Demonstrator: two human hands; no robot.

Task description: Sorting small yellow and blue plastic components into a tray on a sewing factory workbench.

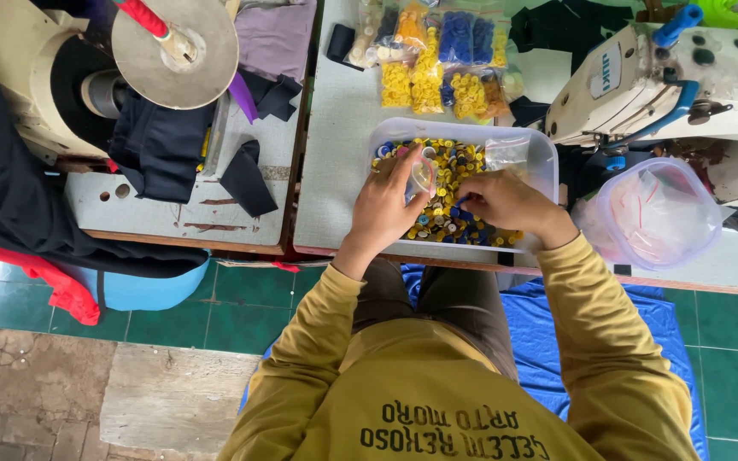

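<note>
A clear plastic tray [542, 150] on the grey table holds many loose yellow and blue buttons [454, 164]. My left hand [386, 205] rests over the tray and holds a small clear plastic bag [422, 175] open-side up. My right hand [506, 202] is beside it, fingertips pinched on a blue button [463, 201] just above the pile. Both arms wear yellow sleeves.
Small bags of sorted yellow, blue and orange buttons [437, 60] lie behind the tray. A white sewing machine [668, 77] stands at the right, with a clear lidded tub [655, 213] below it. Another machine with a metal disc [177, 51] and dark fabric pieces [160, 149] sits at the left.
</note>
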